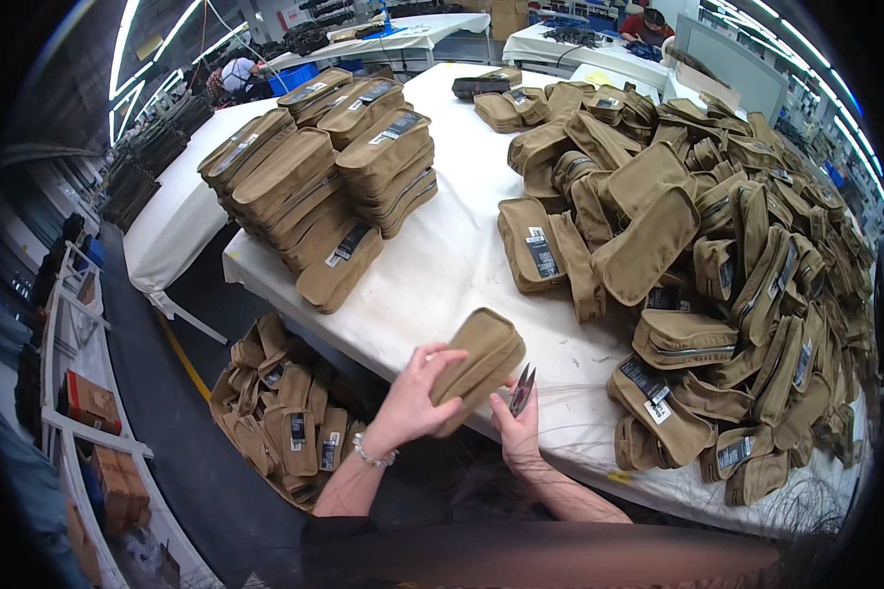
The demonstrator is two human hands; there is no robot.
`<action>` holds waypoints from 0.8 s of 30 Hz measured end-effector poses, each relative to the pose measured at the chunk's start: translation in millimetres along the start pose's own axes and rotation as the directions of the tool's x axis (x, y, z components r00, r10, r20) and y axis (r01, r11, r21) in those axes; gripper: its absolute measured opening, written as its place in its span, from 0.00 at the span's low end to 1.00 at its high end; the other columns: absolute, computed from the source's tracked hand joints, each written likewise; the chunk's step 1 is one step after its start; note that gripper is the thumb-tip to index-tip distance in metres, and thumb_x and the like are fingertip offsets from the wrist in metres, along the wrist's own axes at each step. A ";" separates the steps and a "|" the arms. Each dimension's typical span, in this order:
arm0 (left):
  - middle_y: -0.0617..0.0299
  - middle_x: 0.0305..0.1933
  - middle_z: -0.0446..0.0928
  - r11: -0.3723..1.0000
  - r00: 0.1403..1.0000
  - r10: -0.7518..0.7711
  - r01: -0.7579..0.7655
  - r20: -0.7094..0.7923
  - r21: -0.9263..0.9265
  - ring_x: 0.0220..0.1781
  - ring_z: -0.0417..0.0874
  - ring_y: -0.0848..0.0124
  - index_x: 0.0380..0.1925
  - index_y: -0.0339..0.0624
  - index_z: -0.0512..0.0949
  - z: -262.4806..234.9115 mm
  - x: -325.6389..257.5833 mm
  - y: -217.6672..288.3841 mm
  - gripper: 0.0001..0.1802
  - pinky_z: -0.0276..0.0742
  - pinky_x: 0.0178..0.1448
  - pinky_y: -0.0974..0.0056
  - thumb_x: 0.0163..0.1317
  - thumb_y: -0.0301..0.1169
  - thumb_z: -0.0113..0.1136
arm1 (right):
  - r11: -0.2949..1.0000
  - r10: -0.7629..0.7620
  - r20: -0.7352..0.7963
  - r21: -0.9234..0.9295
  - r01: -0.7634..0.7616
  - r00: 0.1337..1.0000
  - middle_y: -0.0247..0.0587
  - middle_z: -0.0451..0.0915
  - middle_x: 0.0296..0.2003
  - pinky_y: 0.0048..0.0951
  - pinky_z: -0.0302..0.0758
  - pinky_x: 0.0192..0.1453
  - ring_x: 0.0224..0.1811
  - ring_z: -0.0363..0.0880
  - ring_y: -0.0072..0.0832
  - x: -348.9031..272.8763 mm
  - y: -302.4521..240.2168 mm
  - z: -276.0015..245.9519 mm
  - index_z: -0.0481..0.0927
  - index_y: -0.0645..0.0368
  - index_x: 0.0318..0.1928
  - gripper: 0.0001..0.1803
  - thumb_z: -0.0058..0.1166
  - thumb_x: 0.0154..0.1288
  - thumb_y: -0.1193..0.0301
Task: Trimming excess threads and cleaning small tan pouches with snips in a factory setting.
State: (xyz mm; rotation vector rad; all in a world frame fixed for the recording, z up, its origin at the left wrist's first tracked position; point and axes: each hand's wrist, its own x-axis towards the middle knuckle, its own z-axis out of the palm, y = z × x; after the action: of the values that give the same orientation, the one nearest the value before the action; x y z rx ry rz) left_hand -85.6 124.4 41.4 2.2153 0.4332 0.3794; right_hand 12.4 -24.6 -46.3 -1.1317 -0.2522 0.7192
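My left hand (413,395), with a beaded bracelet at its wrist, grips a tan fabric zip pouch (478,361) by its side. The pouch is held tilted over the table's near edge. Close to its right end, my right hand (517,429) is closed around small thread snips (524,389), their blades pointing up and a little apart. Part of the right fingers lies behind the pouch and snips. Several tan pouches stand in neat stacks (295,182) at the left of the table, and a large loose heap of them (648,221) covers its right side.
The white-covered table (432,275) spreads in front of me. Below its left edge sits a container full of tan pouches (290,417). Shelving with cardboard boxes (118,486) stands at far left. Another person (646,27) sits at a far table. A black pouch (479,87) lies at the back.
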 end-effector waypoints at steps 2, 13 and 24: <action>0.50 0.61 0.67 0.982 0.997 -0.036 0.047 -0.064 0.182 0.61 0.73 0.51 0.56 0.50 0.75 -24.1 10.4 6.6 0.33 0.71 0.64 0.55 0.44 0.29 0.66 | 0.999 -0.023 0.057 -0.044 0.026 0.998 0.30 0.67 0.40 0.16 0.59 0.26 0.27 0.62 0.11 0.2 -1.0 -5.6 0.66 0.57 0.51 0.16 0.54 0.65 0.80; 0.53 0.63 0.67 0.748 0.933 0.149 0.111 -0.329 0.654 0.65 0.68 0.56 0.53 0.55 0.79 -178.9 92.8 -118.0 0.28 0.62 0.67 0.52 0.46 0.30 0.64 | 0.941 -0.125 0.060 -0.308 0.137 0.990 0.24 0.62 0.34 0.15 0.59 0.36 0.31 0.58 0.11 -59.3 5.5 -45.6 0.70 0.57 0.46 0.12 0.56 0.64 0.77; 0.53 0.61 0.71 0.705 0.909 0.077 0.240 -0.409 0.667 0.62 0.72 0.56 0.50 0.53 0.80 -165.1 110.1 -137.8 0.24 0.67 0.64 0.51 0.48 0.38 0.67 | 0.952 -0.132 0.037 -0.275 0.137 0.991 0.24 0.61 0.32 0.14 0.58 0.34 0.29 0.57 0.11 -83.6 4.1 -62.5 0.70 0.57 0.45 0.12 0.56 0.64 0.79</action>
State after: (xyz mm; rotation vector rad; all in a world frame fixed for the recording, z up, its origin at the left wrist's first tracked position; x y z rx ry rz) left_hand -79.2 365.8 48.5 2.8501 1.0588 0.7337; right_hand -19.1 -122.9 -62.6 -1.3601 -0.4521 0.5844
